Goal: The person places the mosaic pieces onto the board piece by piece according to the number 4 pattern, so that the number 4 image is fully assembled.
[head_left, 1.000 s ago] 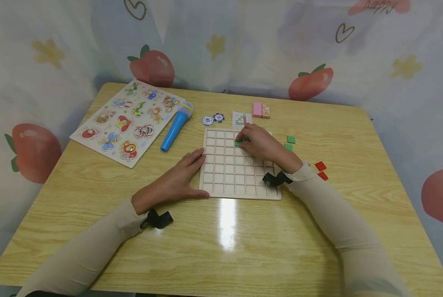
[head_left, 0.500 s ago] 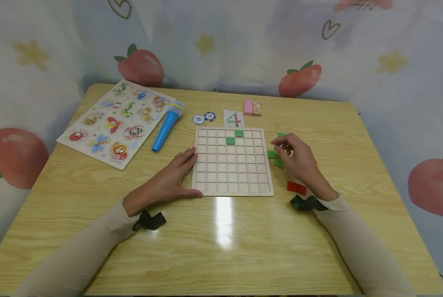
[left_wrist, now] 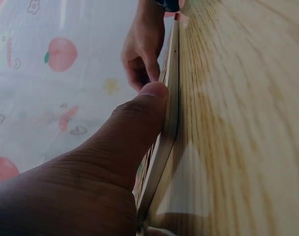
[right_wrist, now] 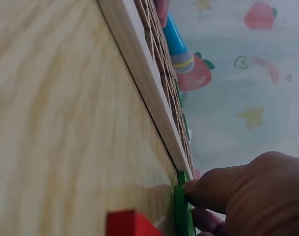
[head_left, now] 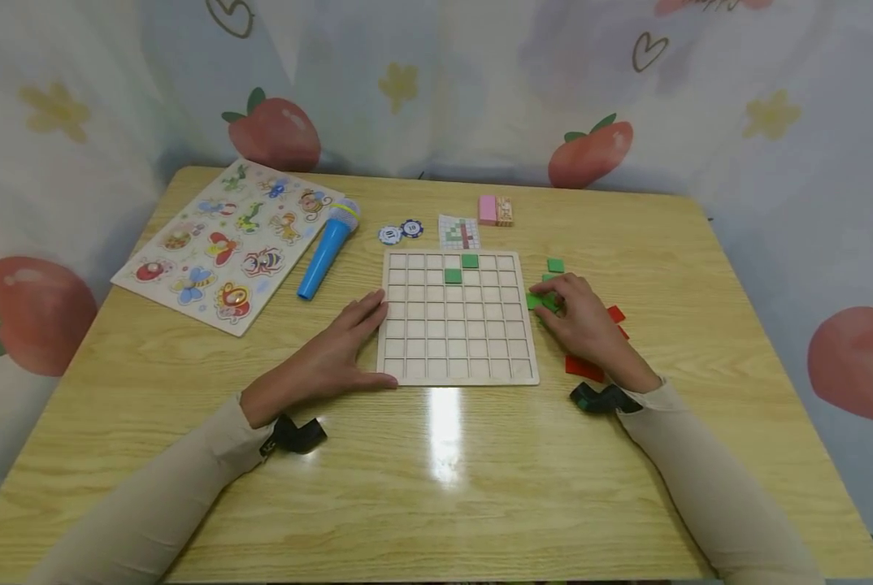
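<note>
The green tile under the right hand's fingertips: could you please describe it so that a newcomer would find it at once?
Start at the wooden grid board mid-table and go to its right edge. The green tile lies on the table against that edge, under the right hand. Unlike the two green tiles in the board, it sits in no cell.

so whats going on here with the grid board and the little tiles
A person sits at a wooden table filling a wooden grid board with small square tiles. Two green tiles already sit in cells near the board's far edge. The left hand rests flat against the board's left edge. The right hand is at the loose tiles just right of the board, fingers on a green tile, with red tiles lying beside it.
</note>
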`<state>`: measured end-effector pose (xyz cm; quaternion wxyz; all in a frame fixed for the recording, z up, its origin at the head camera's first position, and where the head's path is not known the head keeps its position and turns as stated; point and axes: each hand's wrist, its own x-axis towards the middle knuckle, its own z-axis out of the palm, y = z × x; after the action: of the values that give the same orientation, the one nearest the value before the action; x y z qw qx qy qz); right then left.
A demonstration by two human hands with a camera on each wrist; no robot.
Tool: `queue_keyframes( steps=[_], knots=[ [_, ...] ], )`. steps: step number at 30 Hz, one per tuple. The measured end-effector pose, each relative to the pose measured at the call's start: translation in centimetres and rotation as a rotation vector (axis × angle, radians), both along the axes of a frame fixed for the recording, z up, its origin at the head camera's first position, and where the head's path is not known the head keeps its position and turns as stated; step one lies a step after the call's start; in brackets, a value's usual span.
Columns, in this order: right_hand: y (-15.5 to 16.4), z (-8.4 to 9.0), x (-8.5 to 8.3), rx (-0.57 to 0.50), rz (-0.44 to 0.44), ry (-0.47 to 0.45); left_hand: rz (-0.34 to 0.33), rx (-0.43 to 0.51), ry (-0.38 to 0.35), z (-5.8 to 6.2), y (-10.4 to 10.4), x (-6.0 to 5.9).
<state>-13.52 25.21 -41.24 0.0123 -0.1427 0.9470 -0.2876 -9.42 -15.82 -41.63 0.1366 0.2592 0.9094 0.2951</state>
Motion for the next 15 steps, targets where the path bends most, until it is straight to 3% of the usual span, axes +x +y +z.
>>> queue_keyframes(
  steps=[8,15],
  knots=[
    [-0.51,0.16,-0.33,-0.001,-0.011,-0.076,0.005,-0.010,-0.006,0.11,-0.12,0.11],
    [-0.53,0.49,-0.44,0.036,-0.033,-0.072,0.001,-0.003,-0.003,0.10,0.08,0.05]
  ],
)
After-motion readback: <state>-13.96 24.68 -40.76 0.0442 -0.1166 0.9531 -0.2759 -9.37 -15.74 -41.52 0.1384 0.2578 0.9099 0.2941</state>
